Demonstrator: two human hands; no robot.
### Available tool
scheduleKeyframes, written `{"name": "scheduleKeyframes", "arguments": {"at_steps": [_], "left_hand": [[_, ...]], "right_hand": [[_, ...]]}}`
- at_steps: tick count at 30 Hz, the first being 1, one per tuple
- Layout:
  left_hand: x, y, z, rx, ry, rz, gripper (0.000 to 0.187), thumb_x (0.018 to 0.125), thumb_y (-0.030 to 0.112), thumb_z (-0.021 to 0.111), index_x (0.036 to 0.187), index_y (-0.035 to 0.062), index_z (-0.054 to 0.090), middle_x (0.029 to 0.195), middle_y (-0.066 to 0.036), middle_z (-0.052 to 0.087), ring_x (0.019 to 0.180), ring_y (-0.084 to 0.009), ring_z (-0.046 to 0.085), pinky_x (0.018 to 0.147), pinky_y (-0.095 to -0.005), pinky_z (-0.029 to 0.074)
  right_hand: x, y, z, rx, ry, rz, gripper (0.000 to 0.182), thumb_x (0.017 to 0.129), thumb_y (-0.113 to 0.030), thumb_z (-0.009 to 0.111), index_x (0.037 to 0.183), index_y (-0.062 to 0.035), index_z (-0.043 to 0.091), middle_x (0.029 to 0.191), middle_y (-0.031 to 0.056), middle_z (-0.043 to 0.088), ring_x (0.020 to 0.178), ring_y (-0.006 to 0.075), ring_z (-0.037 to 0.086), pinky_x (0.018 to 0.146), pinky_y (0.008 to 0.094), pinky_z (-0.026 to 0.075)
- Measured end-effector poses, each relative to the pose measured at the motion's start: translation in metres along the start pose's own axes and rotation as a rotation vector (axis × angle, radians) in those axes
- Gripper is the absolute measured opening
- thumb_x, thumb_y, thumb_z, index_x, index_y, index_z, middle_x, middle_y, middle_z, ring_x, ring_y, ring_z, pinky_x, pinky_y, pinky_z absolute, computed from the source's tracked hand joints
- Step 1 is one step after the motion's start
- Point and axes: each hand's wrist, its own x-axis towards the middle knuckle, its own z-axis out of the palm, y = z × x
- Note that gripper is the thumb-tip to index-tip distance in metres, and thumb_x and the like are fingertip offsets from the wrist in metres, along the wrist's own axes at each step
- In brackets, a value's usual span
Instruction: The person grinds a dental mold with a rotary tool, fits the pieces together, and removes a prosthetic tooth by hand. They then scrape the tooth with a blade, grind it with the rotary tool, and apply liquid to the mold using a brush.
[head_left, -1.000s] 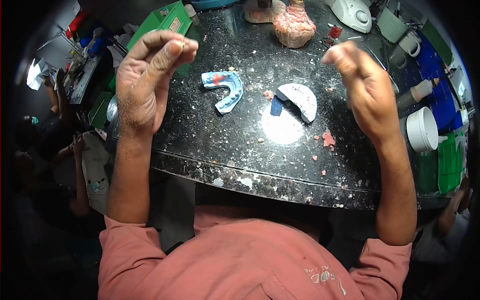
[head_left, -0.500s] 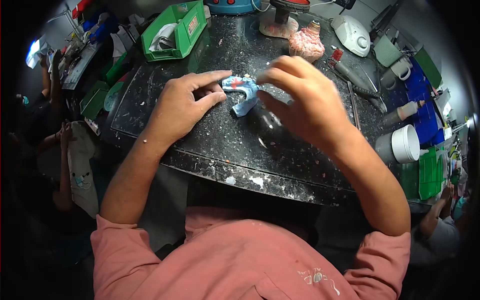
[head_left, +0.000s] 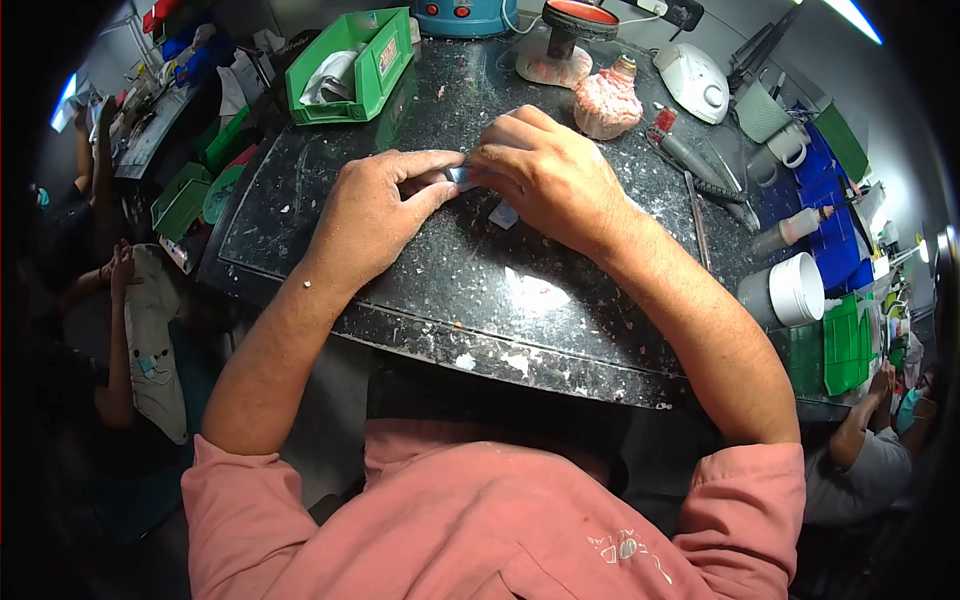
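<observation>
My left hand [head_left: 375,210] is closed on the left end of a small pale blue curved piece [head_left: 459,176], thumb below and index finger above. Over the piece's right part lies my right hand [head_left: 545,175], its fingers bent and pressed against it, covering most of it. One blue end [head_left: 503,215] shows below the right hand, just above the black tabletop [head_left: 420,290]. The red mark on the piece is hidden now.
Behind the hands stand a green bin [head_left: 378,75], a blue device [head_left: 465,18], a red-topped stand [head_left: 580,20] and a pink lumpy object [head_left: 607,100]. Tools, a grey-handled one [head_left: 688,158] among them, and a white tub [head_left: 797,289] are at right. People sit at both sides.
My right hand has come down and left onto the blue piece and closed over it. My left hand still holds its left end. The view has shifted slightly.
</observation>
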Motion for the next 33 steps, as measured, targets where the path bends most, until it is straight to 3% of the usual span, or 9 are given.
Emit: {"name": "scheduleKeyframes", "arguments": {"at_steps": [6, 9, 12, 13, 19, 23, 25, 27, 33], "left_hand": [[0.002, -0.002, 0.001, -0.078, -0.021, -0.041, 0.03, 0.083, 0.007, 0.071, 0.113, 0.0072, 0.07, 0.093, -0.009, 0.07, 0.084, -0.0111, 0.064, 0.079, -0.0256, 0.049], [-0.001, -0.002, 0.004, 0.007, 0.017, 0.087, 0.028, 0.084, 0.008, 0.07, 0.112, 0.0056, 0.07, 0.091, -0.008, 0.071, 0.083, -0.0097, 0.063, 0.079, -0.0254, 0.049], [0.0, -0.001, 0.002, -0.06, -0.028, -0.003, 0.028, 0.084, 0.008, 0.07, 0.112, 0.0051, 0.069, 0.089, -0.005, 0.07, 0.083, -0.0077, 0.061, 0.078, -0.0237, 0.048], [0.001, -0.003, 0.002, -0.146, -0.045, -0.028, 0.028, 0.084, 0.008, 0.07, 0.112, 0.0053, 0.069, 0.087, -0.003, 0.069, 0.082, -0.0072, 0.06, 0.077, -0.023, 0.048], [-0.001, 0.001, 0.001, -0.116, -0.036, 0.003, 0.029, 0.085, 0.006, 0.069, 0.113, 0.0025, 0.067, 0.086, -0.001, 0.066, 0.079, -0.0054, 0.057, 0.076, -0.0214, 0.047], [-0.001, -0.003, 0.0, -0.164, -0.034, 0.025, 0.033, 0.085, 0.002, 0.068, 0.118, 0.001, 0.062, 0.09, -0.003, 0.067, 0.084, -0.0062, 0.059, 0.079, -0.0219, 0.047], [-0.001, -0.004, 0.001, -0.327, 0.094, 0.04, 0.034, 0.085, -0.001, 0.067, 0.118, 0.0, 0.058, 0.096, -0.007, 0.068, 0.09, -0.0083, 0.062, 0.084, -0.0231, 0.049], [0.002, -0.004, -0.001, -0.437, 0.197, 0.077, 0.027, 0.086, -0.004, 0.065, 0.113, -0.0024, 0.059, 0.101, -0.012, 0.068, 0.099, -0.0136, 0.064, 0.09, -0.0256, 0.05], [0.0, 0.011, -0.007, -0.796, 0.12, 0.155, 0.02, 0.091, 0.001, 0.061, 0.11, -0.0034, 0.063, 0.108, -0.015, 0.067, 0.096, -0.0158, 0.066, 0.089, -0.0262, 0.052]], "right_hand": [[0.001, 0.002, -0.005, -0.028, 0.006, -0.069, 0.011, 0.076, -0.016, 0.069, 0.083, -0.0082, 0.067, 0.086, 0.0041, 0.059, 0.088, 0.0224, 0.058, 0.079, 0.0352, 0.05], [0.001, 0.004, -0.021, 0.077, -0.085, 0.027, 0.012, 0.075, -0.016, 0.072, 0.082, -0.0087, 0.067, 0.087, 0.0047, 0.061, 0.091, 0.0236, 0.059, 0.081, 0.0358, 0.05], [0.002, 0.014, -0.029, 0.412, 0.038, 0.201, 0.015, 0.077, -0.017, 0.075, 0.086, -0.0064, 0.068, 0.088, 0.0078, 0.066, 0.088, 0.0234, 0.064, 0.08, 0.0346, 0.051], [0.003, 0.012, -0.031, 0.401, 0.087, 0.322, 0.018, 0.078, -0.016, 0.074, 0.091, -0.0048, 0.069, 0.088, 0.0101, 0.067, 0.084, 0.0234, 0.065, 0.078, 0.0344, 0.052], [0.012, 0.009, -0.024, 0.004, 0.162, 0.258, 0.017, 0.082, -0.017, 0.068, 0.095, -0.0049, 0.069, 0.089, 0.0127, 0.067, 0.083, 0.028, 0.066, 0.073, 0.0362, 0.052], [-0.002, -0.006, -0.039, 0.127, 0.112, 0.39, 0.016, 0.084, -0.013, 0.07, 0.094, -0.0022, 0.065, 0.08, 0.0087, 0.067, 0.073, 0.0201, 0.067, 0.067, 0.031, 0.052], [-0.014, -0.007, -0.055, 0.226, -0.053, 0.584, 0.016, 0.082, -0.016, 0.068, 0.094, -0.006, 0.066, 0.082, 0.0122, 0.067, 0.076, 0.0265, 0.068, 0.069, 0.0353, 0.053], [-0.025, -0.003, -0.059, 0.24, -0.033, 0.574, 0.016, 0.083, -0.016, 0.067, 0.094, -0.0048, 0.067, 0.08, 0.0121, 0.068, 0.074, 0.0248, 0.068, 0.068, 0.0344, 0.053], [-0.037, -0.009, -0.08, 0.204, -0.022, 0.567, 0.017, 0.085, -0.018, 0.066, 0.096, -0.0059, 0.068, 0.076, 0.0104, 0.067, 0.072, 0.0247, 0.068, 0.069, 0.0338, 0.054]]}}
